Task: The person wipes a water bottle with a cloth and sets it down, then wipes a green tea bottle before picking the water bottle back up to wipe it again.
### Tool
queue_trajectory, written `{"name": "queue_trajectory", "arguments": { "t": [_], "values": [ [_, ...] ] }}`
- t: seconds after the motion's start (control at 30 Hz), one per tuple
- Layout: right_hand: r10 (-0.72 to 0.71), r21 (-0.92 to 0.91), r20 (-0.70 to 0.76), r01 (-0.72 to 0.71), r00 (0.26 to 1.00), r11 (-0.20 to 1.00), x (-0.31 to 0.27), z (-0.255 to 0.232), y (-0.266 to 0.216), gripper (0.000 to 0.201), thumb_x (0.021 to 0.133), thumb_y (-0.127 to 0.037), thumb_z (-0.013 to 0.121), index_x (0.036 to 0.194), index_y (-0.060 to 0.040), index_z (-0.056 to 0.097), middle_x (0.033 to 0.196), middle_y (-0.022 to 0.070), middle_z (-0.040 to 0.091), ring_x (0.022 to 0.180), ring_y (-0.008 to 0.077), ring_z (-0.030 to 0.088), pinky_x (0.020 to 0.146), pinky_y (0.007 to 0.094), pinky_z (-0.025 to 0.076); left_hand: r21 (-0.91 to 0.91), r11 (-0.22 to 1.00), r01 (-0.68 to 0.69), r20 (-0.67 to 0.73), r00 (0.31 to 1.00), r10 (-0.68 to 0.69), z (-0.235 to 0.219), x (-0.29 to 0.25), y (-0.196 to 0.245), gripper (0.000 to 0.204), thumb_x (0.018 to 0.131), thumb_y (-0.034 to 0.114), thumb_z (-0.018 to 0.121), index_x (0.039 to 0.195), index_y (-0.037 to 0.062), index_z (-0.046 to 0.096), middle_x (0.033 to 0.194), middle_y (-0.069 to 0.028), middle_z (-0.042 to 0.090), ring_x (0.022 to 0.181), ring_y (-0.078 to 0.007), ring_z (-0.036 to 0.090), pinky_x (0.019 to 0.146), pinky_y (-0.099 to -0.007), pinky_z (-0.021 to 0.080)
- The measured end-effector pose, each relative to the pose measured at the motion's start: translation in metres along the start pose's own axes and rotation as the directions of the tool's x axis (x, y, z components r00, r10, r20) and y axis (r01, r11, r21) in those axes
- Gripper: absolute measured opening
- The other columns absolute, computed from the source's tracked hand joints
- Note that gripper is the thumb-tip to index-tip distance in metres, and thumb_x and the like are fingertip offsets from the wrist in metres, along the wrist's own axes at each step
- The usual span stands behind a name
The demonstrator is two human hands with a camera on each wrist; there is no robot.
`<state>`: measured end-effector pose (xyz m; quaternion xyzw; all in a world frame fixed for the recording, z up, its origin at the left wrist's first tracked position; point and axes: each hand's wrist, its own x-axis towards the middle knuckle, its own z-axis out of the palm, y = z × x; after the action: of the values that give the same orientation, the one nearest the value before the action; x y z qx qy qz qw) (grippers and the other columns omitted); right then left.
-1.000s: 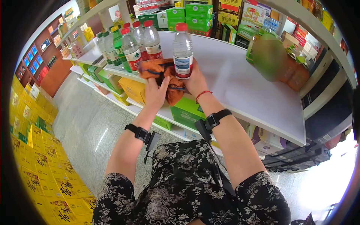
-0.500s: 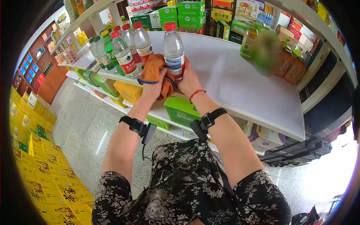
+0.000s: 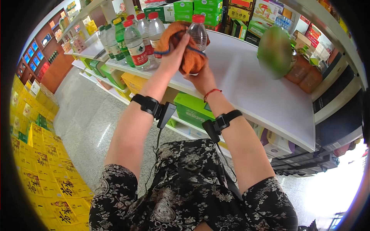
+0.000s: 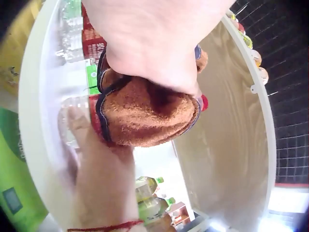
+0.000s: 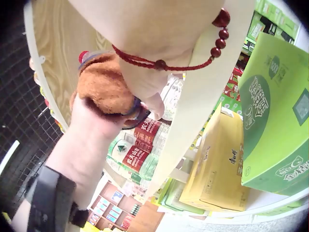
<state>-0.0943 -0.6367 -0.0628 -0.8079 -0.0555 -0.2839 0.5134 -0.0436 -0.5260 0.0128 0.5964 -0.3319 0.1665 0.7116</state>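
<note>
In the head view an orange cloth (image 3: 194, 61) with dark blue edging wraps the side of a clear bottle (image 3: 198, 34) with a red cap. My left hand (image 3: 173, 59) holds the cloth against the bottle, its fingers pointing up. Low down, my right hand (image 3: 203, 80) grips the bottle near its base. The left wrist view shows the cloth (image 4: 145, 116) under my left hand (image 4: 149, 48), with the thumb of my right hand (image 4: 104, 174) on the clear bottle base. The cloth (image 5: 104, 87) covers most of the bottle in the right wrist view.
Several capped bottles (image 3: 135, 48) stand on the white shelf (image 3: 250, 82), left of my hands. Packs of brown-red drinks (image 3: 304, 75) sit at its right end. Green and yellow boxes (image 3: 192, 109) fill the lower shelf. Yellow cartons (image 3: 50, 173) are stacked at left.
My left hand has moved up and right with the cloth, which now covers the bottle's label. The bottle stays in my right hand and appears slightly higher and further right.
</note>
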Motion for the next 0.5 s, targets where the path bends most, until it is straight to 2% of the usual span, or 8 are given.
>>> {"name": "queue_trajectory", "arguments": {
  "t": [0.07, 0.13, 0.17, 0.23, 0.3, 0.37, 0.43, 0.5],
  "values": [
    [0.032, 0.015, 0.01, -0.032, 0.999, 0.999, 0.005, 0.006, 0.013, 0.09, 0.072, -0.016, 0.08, 0.14, -0.0078, 0.023, 0.125, 0.0152, 0.055, 0.116, 0.0282, 0.054, 0.095, 0.0372, 0.045, 0.02, 0.999, -0.043, 0.003, 0.999, 0.043, -0.006, -0.013, -0.024, 0.035, 0.091, 0.025, 0.062, 0.115, 0.0012, 0.054, 0.109, -0.0075, 0.059, 0.103, -0.0158, 0.054, 0.09, -0.0309, 0.043],
    [-0.065, 0.368, 0.029, 0.05, 0.997, 0.928, 0.016, 0.016, 0.038, 0.085, 0.078, -0.025, 0.076, 0.141, -0.0075, 0.022, 0.125, 0.0127, 0.054, 0.115, 0.0238, 0.054, 0.096, 0.0346, 0.044, 0.052, 0.997, 0.05, 0.109, 0.993, -0.055, -0.019, -0.033, -0.042, 0.044, 0.094, 0.032, 0.057, 0.125, 0.0021, 0.047, 0.116, -0.0062, 0.054, 0.111, -0.0149, 0.048, 0.098, -0.0306, 0.038],
    [-0.073, 0.378, 0.041, 0.052, 0.996, 0.925, 0.016, 0.016, 0.038, 0.085, 0.078, -0.025, 0.076, 0.141, -0.0075, 0.022, 0.125, 0.0127, 0.054, 0.115, 0.0238, 0.054, 0.096, 0.0346, 0.044, 0.064, 0.995, 0.07, 0.139, 0.987, -0.078, -0.026, -0.04, -0.052, 0.043, 0.095, 0.031, 0.056, 0.125, 0.0024, 0.047, 0.115, -0.0064, 0.054, 0.111, -0.0148, 0.048, 0.098, -0.0303, 0.038],
    [0.03, 0.089, 0.117, -0.041, 0.993, 0.995, 0.01, 0.001, -0.005, 0.082, 0.08, -0.029, 0.073, 0.141, -0.0066, 0.022, 0.125, 0.0106, 0.053, 0.114, 0.0217, 0.053, 0.096, 0.0326, 0.042, 0.007, 0.996, 0.086, 0.13, 0.988, -0.086, -0.028, -0.05, -0.047, 0.038, 0.095, 0.028, 0.055, 0.122, 0.0013, 0.05, 0.112, -0.0085, 0.057, 0.106, -0.0172, 0.052, 0.093, -0.0319, 0.04],
    [0.053, 0.149, 0.126, -0.072, 0.991, 0.986, 0.012, 0.007, 0.008, 0.082, 0.079, -0.029, 0.074, 0.141, -0.0055, 0.024, 0.124, 0.0109, 0.053, 0.112, 0.0212, 0.053, 0.095, 0.0319, 0.042, -0.057, 0.993, 0.1, 0.128, 0.988, -0.092, -0.031, -0.051, -0.045, 0.034, 0.096, 0.025, 0.054, 0.118, 0.0001, 0.053, 0.108, -0.0105, 0.06, 0.102, -0.0196, 0.056, 0.089, -0.0334, 0.043],
    [-0.079, 0.157, 0.028, 0.073, 0.997, 0.985, 0.016, 0.011, 0.019, 0.084, 0.073, -0.041, 0.076, 0.136, -0.0074, 0.031, 0.121, 0.0167, 0.056, 0.109, 0.0278, 0.058, 0.09, 0.0361, 0.046, 0.329, 0.94, -0.092, 0.088, 0.994, 0.066, -0.034, -0.046, -0.048, 0.034, 0.098, 0.027, 0.049, 0.116, -0.0009, 0.054, 0.108, -0.0154, 0.059, 0.103, -0.0278, 0.056, 0.089, -0.0367, 0.042],
    [-0.035, 0.012, 0.057, 0.034, 0.998, 0.999, 0.006, 0.001, -0.001, 0.081, 0.076, -0.035, 0.075, 0.138, -0.0078, 0.029, 0.126, 0.0175, 0.054, 0.112, 0.0291, 0.057, 0.092, 0.0366, 0.045, 0.317, 0.944, -0.092, 0.031, 0.996, 0.086, -0.025, -0.039, -0.036, 0.033, 0.098, 0.025, 0.046, 0.116, -0.0015, 0.054, 0.11, -0.0194, 0.057, 0.105, -0.0336, 0.053, 0.089, -0.0392, 0.041],
    [-0.11, 0.009, 0.01, 0.11, 0.994, 0.994, 0.005, 0.003, 0.007, 0.086, 0.075, -0.021, 0.077, 0.141, -0.0085, 0.023, 0.125, 0.0183, 0.054, 0.114, 0.0316, 0.056, 0.091, 0.0378, 0.047, 0.47, 0.802, -0.368, 0.066, 0.921, 0.384, -0.026, -0.017, -0.041, 0.031, 0.098, 0.021, 0.046, 0.118, -0.0014, 0.053, 0.112, -0.0197, 0.056, 0.106, -0.033, 0.053, 0.089, -0.0394, 0.041]
  ]
}}
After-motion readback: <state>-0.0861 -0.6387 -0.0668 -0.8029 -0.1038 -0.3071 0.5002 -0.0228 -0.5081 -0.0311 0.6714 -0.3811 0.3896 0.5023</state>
